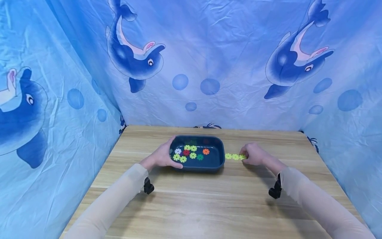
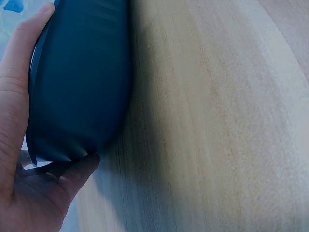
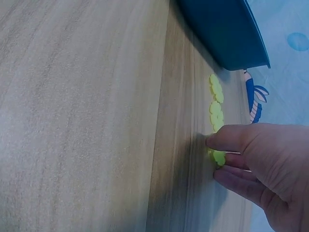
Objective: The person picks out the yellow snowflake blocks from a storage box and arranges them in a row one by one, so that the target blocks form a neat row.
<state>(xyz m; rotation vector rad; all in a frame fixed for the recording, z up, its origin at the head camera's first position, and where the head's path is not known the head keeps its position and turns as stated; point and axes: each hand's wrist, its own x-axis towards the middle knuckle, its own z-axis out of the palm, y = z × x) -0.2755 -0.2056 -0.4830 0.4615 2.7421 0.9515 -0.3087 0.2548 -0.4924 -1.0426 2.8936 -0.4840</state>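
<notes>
A dark blue plastic tub (image 1: 198, 168) stands on the table, holding several small flower-shaped discs. My left hand (image 1: 162, 155) grips its left end, thumb along the front rim and fingers at the end wall; the left wrist view shows the thumb on the rim and a fingertip against the outer wall (image 2: 82, 82). Right of the tub, yellow-green flower discs (image 1: 235, 157) lie in a short row on the wood. At the row's right end, my right hand (image 1: 255, 154) pinches a yellow-green disc (image 3: 219, 157) between thumb and fingers, close over the table.
Inside the tub are yellow-green discs (image 1: 193, 155), plus an orange disc (image 1: 206, 151), a red disc (image 1: 186, 152), a green disc (image 1: 200, 157) and a white one (image 1: 177, 151). Blue dolphin-print cloth (image 1: 194, 49) hangs round the wooden table (image 1: 191, 202) at back and sides.
</notes>
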